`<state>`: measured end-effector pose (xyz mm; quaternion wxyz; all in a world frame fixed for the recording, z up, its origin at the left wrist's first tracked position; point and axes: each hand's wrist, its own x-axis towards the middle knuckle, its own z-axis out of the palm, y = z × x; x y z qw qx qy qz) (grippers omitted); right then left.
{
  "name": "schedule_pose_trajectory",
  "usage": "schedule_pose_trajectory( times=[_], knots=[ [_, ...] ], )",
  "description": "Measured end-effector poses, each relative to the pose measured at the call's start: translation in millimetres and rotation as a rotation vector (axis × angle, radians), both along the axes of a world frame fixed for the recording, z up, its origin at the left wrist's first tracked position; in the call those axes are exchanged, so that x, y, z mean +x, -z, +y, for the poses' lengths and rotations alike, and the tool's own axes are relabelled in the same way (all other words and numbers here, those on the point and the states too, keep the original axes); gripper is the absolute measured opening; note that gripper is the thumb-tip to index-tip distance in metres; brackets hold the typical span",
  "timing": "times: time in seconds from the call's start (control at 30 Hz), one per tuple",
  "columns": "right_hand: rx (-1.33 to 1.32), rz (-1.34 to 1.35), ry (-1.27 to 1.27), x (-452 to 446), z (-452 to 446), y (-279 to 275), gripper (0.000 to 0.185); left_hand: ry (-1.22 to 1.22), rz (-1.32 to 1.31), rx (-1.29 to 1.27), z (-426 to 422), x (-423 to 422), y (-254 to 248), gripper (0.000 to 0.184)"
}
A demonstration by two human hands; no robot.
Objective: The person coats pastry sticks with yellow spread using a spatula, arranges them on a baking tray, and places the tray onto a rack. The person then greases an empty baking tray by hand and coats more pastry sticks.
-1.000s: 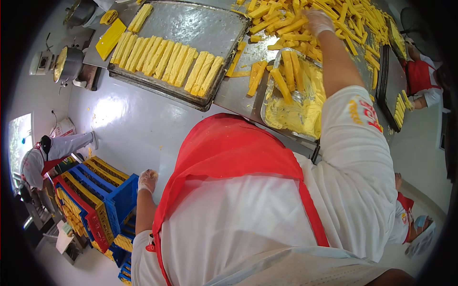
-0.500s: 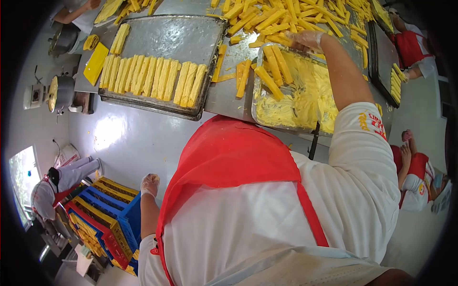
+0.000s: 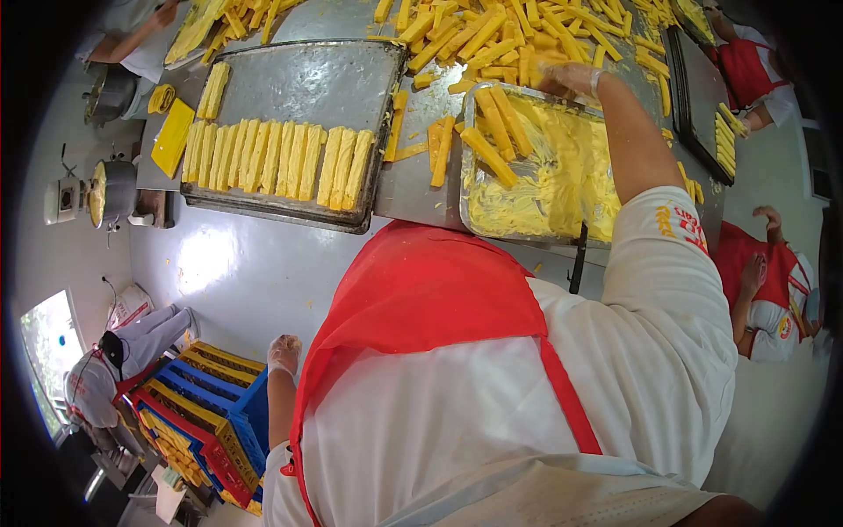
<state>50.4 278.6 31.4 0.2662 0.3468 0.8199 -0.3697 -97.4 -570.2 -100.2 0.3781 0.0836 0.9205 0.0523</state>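
My right hand [image 3: 571,79], in a clear glove, reaches over the far edge of a metal tray [image 3: 465,195] to the near side of a heap of yellow cake-like sticks [image 3: 483,35]. Its fingers are blurred among the sticks, so their grip is unclear. Soft yellow cream [image 3: 553,198] is smeared in the tray, where several loose sticks [image 3: 489,156] lie at the left. A dark-handled tool [image 3: 578,259] juts over the tray's near edge. Beside my red apron, my gloved left hand [image 3: 284,353] hangs low with curled fingers; whatever is inside is hidden.
At left, a dark baking tray [image 3: 299,75] holds a row of cream-coated sticks [image 3: 272,158]. A yellow card-like piece [image 3: 173,136] lies beside it. Stacked crates [image 3: 219,386] stand on the floor lower left. Co-workers in red aprons [image 3: 751,79] are at the right.
The view has shifted slightly, so the trays sit a little left and lower. My right hand has moved slightly at the heap's near edge. My left hand still hangs low.
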Motion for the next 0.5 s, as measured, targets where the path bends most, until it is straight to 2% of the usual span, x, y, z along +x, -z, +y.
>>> schedule_pose_trajectory(
  times=[0.03, 0.07, 0.13, 0.2, 0.23, 0.27, 0.3, 0.33, 0.4, 0.43, 0.5],
  knots=[
    [-0.002, 0.001, 0.000, 1, 18, 13, 0.063, -0.032, -0.026, 0.042, -2, -2, 1, 0.022],
    [0.130, 0.033, 0.023, 4, 50, 35, 0.056, -0.032, -0.025, 0.041, -2, -3, 0, 0.022],
    [0.265, 0.066, 0.046, 4, 62, 39, 0.051, -0.045, -0.007, 0.051, 3, -6, -2, 0.022],
    [0.711, 0.245, 0.219, 8, 65, 39, 0.039, -0.017, 0.016, 0.036, 6, -7, -8, 0.021],
    [0.713, 0.247, 0.218, 6, 56, 31, 0.039, 0.011, 0.040, 0.020, 9, -7, -11, 0.021],
    [0.816, 0.166, 0.054, 2, 45, 23, 0.040, 0.009, 0.041, 0.022, 10, -7, -9, 0.021],
    [0.915, 0.084, -0.113, -4, 31, 16, 0.044, -0.018, 0.015, 0.040, 8, -6, -3, 0.021],
    [0.915, 0.087, -0.117, -11, 14, 11, 0.044, -0.046, -0.012, 0.056, 5, -5, 1, 0.021],
    [0.922, -0.061, -0.436, -23, -13, 6, 0.062, -0.016, 0.000, 0.018, 18, -3, -14, 0.021],
    [0.918, -0.057, -0.439, -27, -12, 9, 0.062, 0.022, 0.009, -0.021, 24, -2, -22, 0.021],
    [0.828, -0.221, -0.358, -33, -9, 13, 0.075, 0.000, 0.010, -0.003, 17, -1, -19, 0.021]
  ],
)
